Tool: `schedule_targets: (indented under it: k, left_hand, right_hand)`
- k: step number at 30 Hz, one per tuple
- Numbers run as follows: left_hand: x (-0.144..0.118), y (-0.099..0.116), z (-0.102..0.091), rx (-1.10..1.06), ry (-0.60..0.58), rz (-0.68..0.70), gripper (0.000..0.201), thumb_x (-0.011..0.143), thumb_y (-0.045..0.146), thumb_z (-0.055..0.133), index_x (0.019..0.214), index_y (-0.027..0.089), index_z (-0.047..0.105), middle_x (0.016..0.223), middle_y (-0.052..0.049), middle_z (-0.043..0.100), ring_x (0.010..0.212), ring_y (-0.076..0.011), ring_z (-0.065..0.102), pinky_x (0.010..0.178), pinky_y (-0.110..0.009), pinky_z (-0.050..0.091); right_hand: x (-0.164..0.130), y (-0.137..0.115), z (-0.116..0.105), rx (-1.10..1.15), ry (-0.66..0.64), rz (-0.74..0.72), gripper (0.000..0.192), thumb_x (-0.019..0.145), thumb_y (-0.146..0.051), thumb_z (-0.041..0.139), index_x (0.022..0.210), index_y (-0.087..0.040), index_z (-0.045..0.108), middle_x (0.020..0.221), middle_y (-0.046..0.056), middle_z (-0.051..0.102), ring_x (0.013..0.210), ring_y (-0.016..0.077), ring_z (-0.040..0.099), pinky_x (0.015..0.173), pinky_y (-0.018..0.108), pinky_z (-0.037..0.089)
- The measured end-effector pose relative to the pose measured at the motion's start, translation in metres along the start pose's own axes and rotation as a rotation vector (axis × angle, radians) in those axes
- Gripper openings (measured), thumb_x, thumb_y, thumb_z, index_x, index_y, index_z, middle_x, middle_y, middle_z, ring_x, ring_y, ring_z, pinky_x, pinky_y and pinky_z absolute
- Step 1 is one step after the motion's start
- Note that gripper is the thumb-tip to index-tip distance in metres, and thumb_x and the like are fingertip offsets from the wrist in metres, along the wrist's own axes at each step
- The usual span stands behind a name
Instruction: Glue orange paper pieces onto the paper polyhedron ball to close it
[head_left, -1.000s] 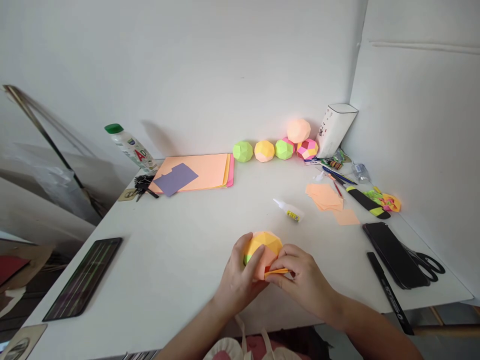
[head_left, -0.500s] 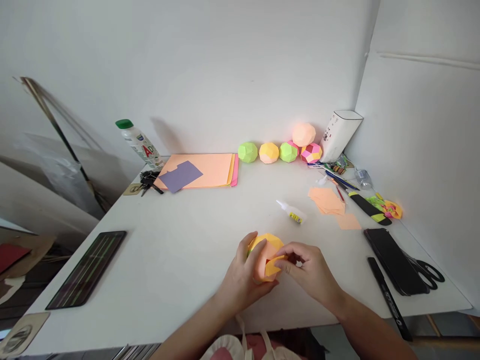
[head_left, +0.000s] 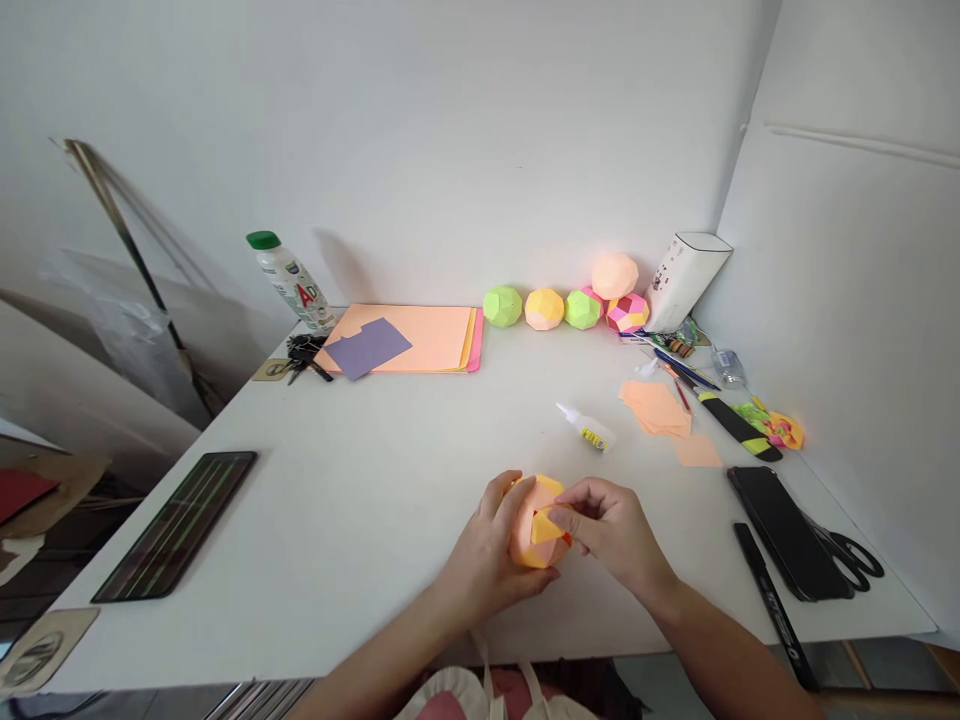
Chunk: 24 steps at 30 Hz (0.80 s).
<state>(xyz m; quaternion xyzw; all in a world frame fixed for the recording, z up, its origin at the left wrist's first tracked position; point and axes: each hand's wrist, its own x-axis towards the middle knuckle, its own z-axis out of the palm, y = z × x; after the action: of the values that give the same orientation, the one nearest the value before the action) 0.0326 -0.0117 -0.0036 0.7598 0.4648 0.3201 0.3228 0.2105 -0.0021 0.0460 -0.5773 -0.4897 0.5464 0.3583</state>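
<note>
Near the front edge of the white tabletop (head_left: 360,520), a faceted orange and peach paper ball (head_left: 537,523), raised just above the surface between both hands. Left hand (head_left: 484,555) cupped around the ball's left side, fingers curled over its top and gripping it. Right hand (head_left: 615,530) closed in a pinch on a small yellow-orange paper flap (head_left: 547,527) at the ball's right face, thumb and fingertips pressed together on it.

Just beyond the ball, a small white glue bottle with a yellow label (head_left: 587,427), lying on its side. To its right, a loose pile of peach paper squares (head_left: 656,406). Along the back wall, a row of finished paper balls in green, yellow and pink (head_left: 564,305), touching one another. Left of these, a flat stack of peach, yellow and pink paper sheets (head_left: 420,338) with a purple card on top. At the right edge, a black phone (head_left: 776,518) beside black-handled scissors (head_left: 855,552).
</note>
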Motion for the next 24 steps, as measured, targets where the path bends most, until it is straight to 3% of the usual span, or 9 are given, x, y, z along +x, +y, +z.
schedule_targets:
  k: [10, 17, 21, 24]
  left_hand:
    - [0.0, 0.0, -0.001, 0.007, -0.01, 0.03, 0.092, 0.06, 0.018, 0.078, 0.137, 0.025, 0.029, 0.138, -0.016, 0.037, 0.118, -0.0307, 0.054, 0.087, -0.045, 0.057]
    - [-0.001, -0.005, 0.003, -0.069, 0.024, 0.067, 0.09, 0.06, 0.019, 0.078, 0.132, 0.023, 0.023, 0.137, -0.019, 0.034, 0.118, -0.0317, 0.054, 0.085, -0.045, 0.057]
    - [-0.002, -0.006, 0.004, -0.095, 0.009, 0.157, 0.081, 0.062, 0.022, 0.077, 0.123, 0.025, 0.025, 0.137, -0.02, 0.032, 0.117, -0.0321, 0.055, 0.078, -0.043, 0.058]
    - [-0.001, -0.002, -0.001, -0.011, -0.043, 0.148, 0.078, 0.062, 0.024, 0.077, 0.126, 0.025, 0.031, 0.139, -0.02, 0.033, 0.115, -0.0332, 0.056, 0.077, -0.044, 0.058]
  right_hand:
    - [-0.002, -0.001, 0.001, -0.061, 0.024, -0.059, 0.027, 0.071, -0.043, 0.074, 0.072, -0.017, 0.065, 0.065, 0.0, 0.06, 0.052, 0.0096, 0.048, 0.044, 0.022, 0.039]
    - [0.002, -0.001, -0.011, 0.015, -0.17, 0.008, 0.027, 0.073, -0.039, 0.074, 0.082, -0.016, 0.062, 0.061, -0.003, 0.059, 0.047, 0.0089, 0.052, 0.042, 0.021, 0.041]
    - [0.004, 0.001, -0.015, 0.076, -0.193, 0.011, 0.029, 0.073, -0.038, 0.075, 0.086, -0.016, 0.061, 0.058, -0.004, 0.059, 0.045, 0.0101, 0.055, 0.039, 0.02, 0.041]
    - [0.004, 0.0, -0.014, 0.077, -0.205, 0.042, 0.029, 0.072, -0.038, 0.076, 0.083, -0.016, 0.06, 0.054, -0.005, 0.059, 0.041, 0.0093, 0.053, 0.036, 0.02, 0.038]
